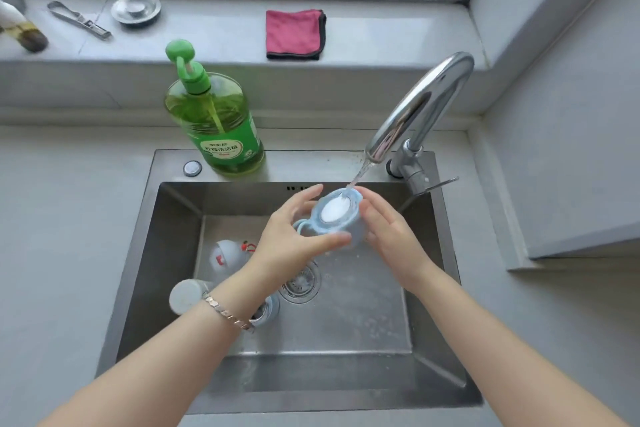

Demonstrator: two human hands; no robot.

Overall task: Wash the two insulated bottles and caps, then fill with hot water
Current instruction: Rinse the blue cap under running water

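Note:
A light blue bottle cap [335,213] with a white inner disc is held under the running tap [415,114], and water falls onto its inside. My left hand [294,236] grips the cap from the left with thumb and fingers curled round it. My right hand [388,232] lies against the cap's right side with fairly straight fingers. A grey cap with red marks [227,258] lies in the steel sink [173,218]. Two bottles lie on the sink floor under my left forearm: a grey one [185,295] and a blue one [268,312], both partly hidden.
A green dish soap pump bottle [214,121] stands behind the sink. On the windowsill lie a pink cloth [294,34], a metal sink strainer lid [136,9] and a metal peeler [79,20]. The drain [301,282] sits at the sink's centre.

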